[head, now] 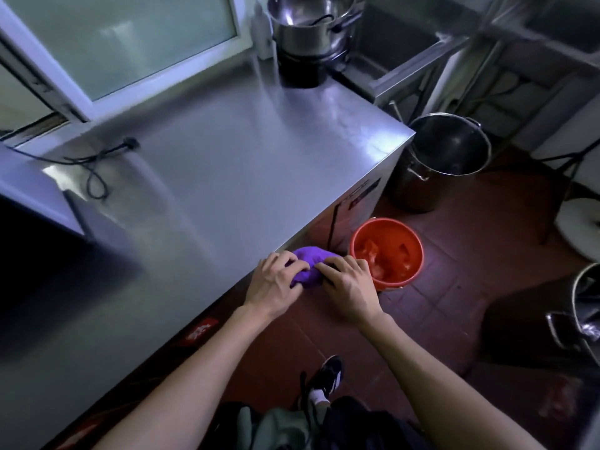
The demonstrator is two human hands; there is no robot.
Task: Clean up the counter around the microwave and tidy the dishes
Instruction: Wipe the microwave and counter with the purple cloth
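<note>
The purple cloth (306, 266) is gripped bunched between the left hand (276, 282) and right hand (349, 287), fingers curled round it at the desk (227, 164) edge, and drips could be shed beside the red bucket (386, 250) just beyond the right hand if it is wrung there.

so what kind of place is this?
Probably a commercial or canteen kitchen: a stainless steel counter, a deep steel sink and large stockpots on the tiled floor. Both hands grip a purple cloth at the counter's edge.
</note>
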